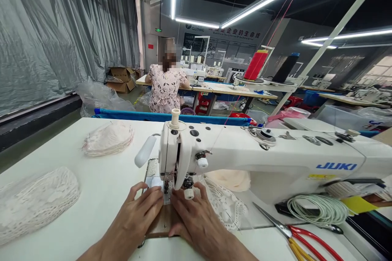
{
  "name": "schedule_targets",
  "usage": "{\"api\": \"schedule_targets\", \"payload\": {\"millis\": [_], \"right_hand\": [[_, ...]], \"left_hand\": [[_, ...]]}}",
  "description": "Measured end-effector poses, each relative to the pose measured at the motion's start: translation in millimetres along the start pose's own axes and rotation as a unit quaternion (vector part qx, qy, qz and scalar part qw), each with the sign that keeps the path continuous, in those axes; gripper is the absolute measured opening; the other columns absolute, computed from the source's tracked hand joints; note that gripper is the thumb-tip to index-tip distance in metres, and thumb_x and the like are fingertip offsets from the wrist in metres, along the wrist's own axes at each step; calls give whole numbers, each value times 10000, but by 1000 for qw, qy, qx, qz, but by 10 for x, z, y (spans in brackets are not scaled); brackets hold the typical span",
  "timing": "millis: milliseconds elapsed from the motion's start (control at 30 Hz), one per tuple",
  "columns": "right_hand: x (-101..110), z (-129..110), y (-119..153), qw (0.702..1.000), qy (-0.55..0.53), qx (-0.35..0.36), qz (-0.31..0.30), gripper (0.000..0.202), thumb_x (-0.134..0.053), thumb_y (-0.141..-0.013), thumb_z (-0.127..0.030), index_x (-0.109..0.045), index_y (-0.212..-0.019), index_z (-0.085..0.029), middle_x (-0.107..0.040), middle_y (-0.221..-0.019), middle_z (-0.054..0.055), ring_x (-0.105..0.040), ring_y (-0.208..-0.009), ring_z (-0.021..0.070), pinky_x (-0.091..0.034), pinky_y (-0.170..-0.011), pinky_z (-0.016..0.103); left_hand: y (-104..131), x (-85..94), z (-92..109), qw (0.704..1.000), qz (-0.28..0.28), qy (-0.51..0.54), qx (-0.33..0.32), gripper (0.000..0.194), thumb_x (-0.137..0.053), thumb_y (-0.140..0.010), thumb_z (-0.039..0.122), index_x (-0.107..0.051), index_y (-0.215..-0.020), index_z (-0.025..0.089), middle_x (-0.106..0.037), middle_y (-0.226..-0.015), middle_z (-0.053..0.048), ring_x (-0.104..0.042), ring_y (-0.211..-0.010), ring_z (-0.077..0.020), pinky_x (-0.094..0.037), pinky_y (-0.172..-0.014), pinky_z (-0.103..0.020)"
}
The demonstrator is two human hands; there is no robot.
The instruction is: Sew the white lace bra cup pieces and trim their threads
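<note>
Both hands beside the needle, lace at the right

Our left hand (pixel 134 212) lies palm down, its fingers gently bent and flat by the presser foot (pixel 167 189). Our right hand (pixel 196 216) mirrors it, thumb set apart; we cannot tell whether either pinches any fabric. The white lace (pixel 228 206) spreads from beside the right fingers under the arm of the JUKI sewing machine (pixel 263 155).

With fingertips this close to the needle, we judge a stitched finger the worst risk, should one slide inward while the machine runs. The loose lace could also fold beneath the foot, or its openwork could catch and pucker if pulled unevenly.

Just beyond it, the scissors (pixel 286 230) point their tips at the lace and could snag it if it swings over. Farther out on the bench (pixel 104 183) lie a lace stack (pixel 43 200) and an oval pile (pixel 108 138).
</note>
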State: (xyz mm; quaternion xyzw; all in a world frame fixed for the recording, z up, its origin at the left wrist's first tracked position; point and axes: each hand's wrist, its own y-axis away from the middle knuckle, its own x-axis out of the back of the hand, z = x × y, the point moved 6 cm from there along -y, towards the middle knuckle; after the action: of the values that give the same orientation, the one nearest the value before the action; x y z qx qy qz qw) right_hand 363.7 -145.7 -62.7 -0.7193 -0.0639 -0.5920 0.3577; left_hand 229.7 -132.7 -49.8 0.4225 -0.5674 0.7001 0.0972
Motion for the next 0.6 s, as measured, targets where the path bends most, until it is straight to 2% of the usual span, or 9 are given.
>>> {"api": "schedule_targets", "payload": {"millis": [167,300,500,600], "right_hand": [[-33,-2,15,1000,20,9,-4,491,-455,-835,-611,-551,-1055,-183,-643,-980,74,-532,-967,244,-302,-934,464],[-30,14,21,1000,20,5,-13,469,-430,-862,-585,-536,-1092,-191,-633,-1020,79,-519,-973,238,-273,-961,469],[-29,-11,-7,1000,-15,-1,-14,468,-427,-865,-589,-547,-1044,-175,-644,-966,81,-547,-901,220,-333,-908,440],[54,-88,18,994,-84,61,-32,489,-420,-852,-621,-569,-973,-171,-656,-915,61,-579,-852,189,-380,-862,362]], "left_hand": [[-12,3,64,1000,11,-9,-20,337,-316,-900,1,-603,-1026,125,-683,-975,-66,-580,-993,-165,-331,-908,-360],[41,-69,72,1000,7,-1,-19,290,-343,-928,68,-594,-1055,138,-683,-994,-70,-571,-1014,-183,-330,-916,-380],[69,-79,103,999,16,-6,-47,310,-316,-953,110,-560,-1144,121,-677,-1056,-92,-554,-1052,-190,-318,-940,-392],[47,-85,172,997,-25,-32,-65,343,-279,-970,174,-513,-1214,114,-653,-1139,-91,-548,-1077,-185,-311,-955,-391]]}}
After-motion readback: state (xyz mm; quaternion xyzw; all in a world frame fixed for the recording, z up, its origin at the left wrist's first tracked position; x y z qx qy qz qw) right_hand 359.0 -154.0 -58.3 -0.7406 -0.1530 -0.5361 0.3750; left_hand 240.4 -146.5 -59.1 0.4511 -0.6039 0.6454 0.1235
